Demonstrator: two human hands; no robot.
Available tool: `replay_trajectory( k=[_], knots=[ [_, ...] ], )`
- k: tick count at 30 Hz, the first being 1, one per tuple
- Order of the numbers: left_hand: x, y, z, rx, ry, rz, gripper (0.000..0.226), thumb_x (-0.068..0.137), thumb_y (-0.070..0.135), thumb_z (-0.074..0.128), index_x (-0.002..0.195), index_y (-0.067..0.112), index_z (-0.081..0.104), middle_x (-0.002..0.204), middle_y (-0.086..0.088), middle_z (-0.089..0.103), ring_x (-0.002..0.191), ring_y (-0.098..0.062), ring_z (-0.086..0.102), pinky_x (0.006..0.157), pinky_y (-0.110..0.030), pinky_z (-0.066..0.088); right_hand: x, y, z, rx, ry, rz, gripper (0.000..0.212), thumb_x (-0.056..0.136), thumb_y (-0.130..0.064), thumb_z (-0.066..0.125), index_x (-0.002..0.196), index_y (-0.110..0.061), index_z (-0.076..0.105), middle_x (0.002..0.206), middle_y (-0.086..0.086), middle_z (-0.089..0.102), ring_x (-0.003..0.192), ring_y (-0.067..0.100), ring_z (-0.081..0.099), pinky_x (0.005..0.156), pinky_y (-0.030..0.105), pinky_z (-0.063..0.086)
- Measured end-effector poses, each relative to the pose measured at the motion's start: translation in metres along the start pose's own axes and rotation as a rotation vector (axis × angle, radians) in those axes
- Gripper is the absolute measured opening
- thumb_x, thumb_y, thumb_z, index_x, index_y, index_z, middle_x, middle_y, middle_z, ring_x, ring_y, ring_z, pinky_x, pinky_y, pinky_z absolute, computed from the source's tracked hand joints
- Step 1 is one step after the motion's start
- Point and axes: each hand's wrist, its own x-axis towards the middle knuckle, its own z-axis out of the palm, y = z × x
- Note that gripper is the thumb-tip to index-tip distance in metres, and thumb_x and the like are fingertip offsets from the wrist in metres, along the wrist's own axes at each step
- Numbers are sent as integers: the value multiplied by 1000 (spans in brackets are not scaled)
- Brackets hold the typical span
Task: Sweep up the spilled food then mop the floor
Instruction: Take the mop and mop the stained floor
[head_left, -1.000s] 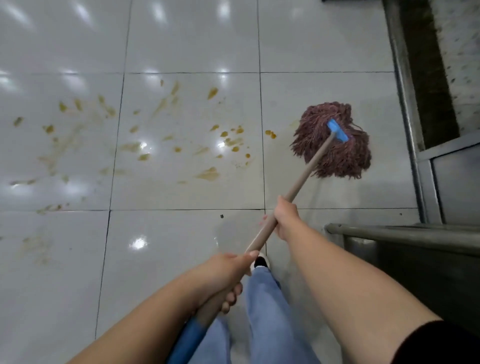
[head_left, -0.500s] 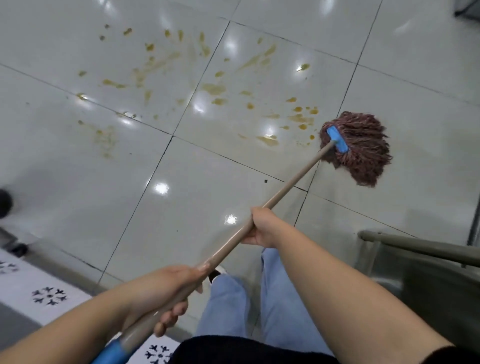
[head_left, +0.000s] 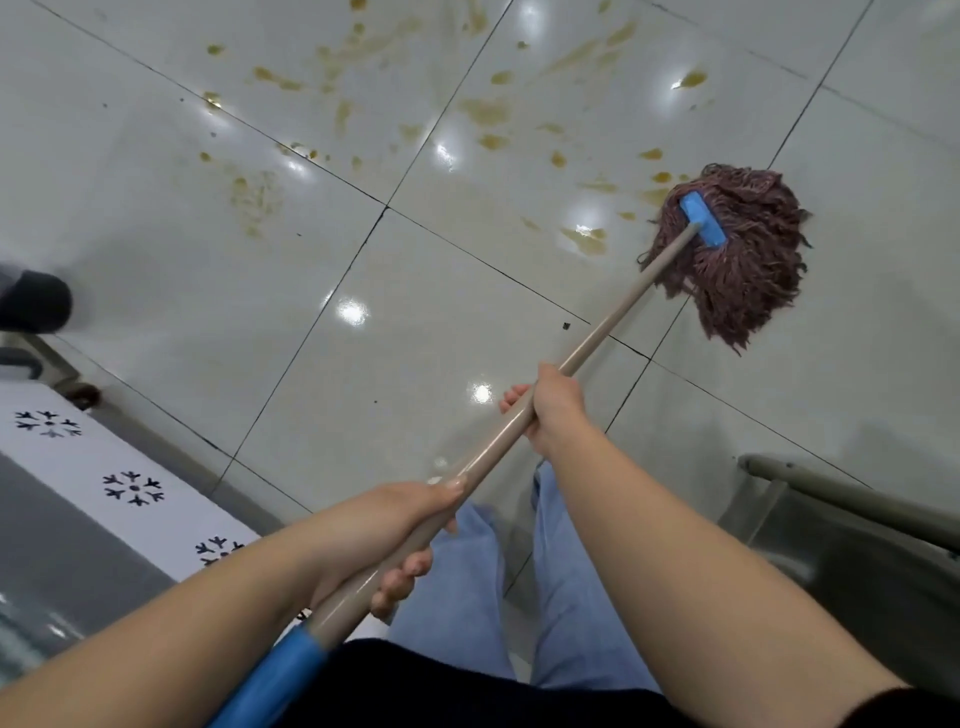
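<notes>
Both hands are closed around the mop handle (head_left: 597, 338): the left hand (head_left: 387, 525) low on the shaft just above its blue end grip, the right hand (head_left: 556, 405) further up toward the head. The mop head (head_left: 743, 260) rests on the floor (head_left: 363, 260), its upper-left edge touching the nearest brown food smears (head_left: 587, 239). Compared with a second ago, the head has travelled from clean tile well to the right of the spill to the spill's right-hand margin, and the camera has swung so the stained tiles now lie up and left of the head. The grip is unchanged. Assessment: sweeping appears finished, since only wet streaks and spots show; mopping has just reached the soiled area, and almost all staining left of the mop head remains untreated.
</notes>
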Motion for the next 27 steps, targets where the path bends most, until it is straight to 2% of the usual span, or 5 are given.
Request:
replay_trajectory(
  k=[5,9,16,23,27],
  knots=[
    [23,73,31,49,4,43,40,90,55,44,90,15,47,40,2,37,27,-9,30,33,-11,29,28,-72,-20,82,60,-64,19,97,-22,43,91,-4,43,68,11,45,46,19,48,34,18,45],
    [51,145,75,52,-33,113,39,91,53,45,87,14,45,37,4,38,26,-7,32,32,-10,29,49,-147,-50,79,185,-166,22,96,-27,46,108,-9,43,75,11,48,48,20,55,35,20,46],
    [82,240,132,88,-54,222,41,95,49,38,79,12,40,30,5,35,21,-4,30,30,-6,27,51,-219,-77,4,237,-264,18,101,-28,33,106,-11,38,72,14,55,50,22,58,40,27,50],
    [50,161,93,50,-80,126,35,89,46,52,82,12,48,35,6,35,23,-3,29,29,-6,23,29,-175,-74,-118,33,-105,7,95,-9,39,100,-6,42,77,13,54,61,24,61,38,24,50],
    [16,78,52,-25,-82,61,40,86,53,51,87,13,48,38,5,35,25,-5,28,30,-9,24,10,-107,-55,-192,-61,18,11,93,-20,48,92,-9,46,79,9,51,71,27,60,46,28,51]
  ],
)
